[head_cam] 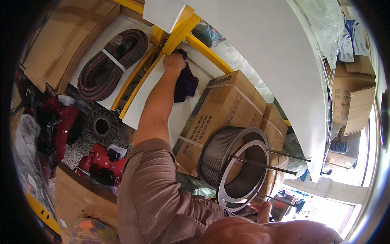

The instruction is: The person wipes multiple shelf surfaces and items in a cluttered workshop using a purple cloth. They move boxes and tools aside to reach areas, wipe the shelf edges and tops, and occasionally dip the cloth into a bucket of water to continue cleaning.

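My left hand (175,62) is closed on a dark purple cloth (186,82), which hangs over a white shelf panel beside a yellow upright. At the lower right, the fingers of my right hand (264,212) are at the lower edge of a round metal mesh basket (213,152); part of the hand's grip is hidden. This basket has flat ring flanges and several long metal rods, and lies tilted in front of a strapped cardboard box (219,113).
A coiled, strapped hose (112,65) lies on the left shelf near a flat carton (70,36). Below are a black finned ring (102,125) and red machine parts (103,164). Yellow shelf beams (210,53) and a large white panel (268,45) border the space above.
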### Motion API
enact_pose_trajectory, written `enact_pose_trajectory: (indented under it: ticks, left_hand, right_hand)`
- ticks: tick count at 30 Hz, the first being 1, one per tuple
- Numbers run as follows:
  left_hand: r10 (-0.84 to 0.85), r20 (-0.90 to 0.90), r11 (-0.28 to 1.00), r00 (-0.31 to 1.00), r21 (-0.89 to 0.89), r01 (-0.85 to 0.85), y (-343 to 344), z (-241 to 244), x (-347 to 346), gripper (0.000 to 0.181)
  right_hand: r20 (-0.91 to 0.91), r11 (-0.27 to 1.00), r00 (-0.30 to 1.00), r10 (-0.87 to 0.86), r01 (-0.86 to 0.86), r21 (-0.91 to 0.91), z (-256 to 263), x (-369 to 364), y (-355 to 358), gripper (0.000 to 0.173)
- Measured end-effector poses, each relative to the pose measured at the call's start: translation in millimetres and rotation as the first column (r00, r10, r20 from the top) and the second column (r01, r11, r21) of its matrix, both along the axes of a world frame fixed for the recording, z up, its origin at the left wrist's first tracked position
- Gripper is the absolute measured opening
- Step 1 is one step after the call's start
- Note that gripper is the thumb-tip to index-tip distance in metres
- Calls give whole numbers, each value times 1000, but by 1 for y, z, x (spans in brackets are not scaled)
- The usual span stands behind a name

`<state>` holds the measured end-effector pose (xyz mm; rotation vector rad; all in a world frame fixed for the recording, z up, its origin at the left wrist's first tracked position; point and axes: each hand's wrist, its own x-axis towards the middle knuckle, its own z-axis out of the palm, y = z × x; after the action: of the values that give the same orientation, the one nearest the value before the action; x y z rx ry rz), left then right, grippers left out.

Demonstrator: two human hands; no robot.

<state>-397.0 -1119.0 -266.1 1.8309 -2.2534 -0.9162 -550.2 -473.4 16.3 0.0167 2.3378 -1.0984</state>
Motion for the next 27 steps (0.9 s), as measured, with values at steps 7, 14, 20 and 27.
enact_pose_trajectory:
  ticks: [7,14,20,27]
  left_hand:
    - [-193,54,979,980,76,188,46,3,-17,56]
    - [-12,8,997,1000,81,11,15,12,-6,55]
    - [-219,-28,973,975,-81,216,31,5,-29,33]
    - [247,-316,842,916,-398,-364,-3,-10,-47,38]
  right_hand:
    - [26,997,997,72,-72,-29,-3,-16,13,54]
    - [4,984,988,154,-153,-88,-2,-3,26,72]
    - [27,998,999,30,-29,-54,-7,-12,23,58]
    - [44,993,997,67,-63,-101,-3,-5,19,56]
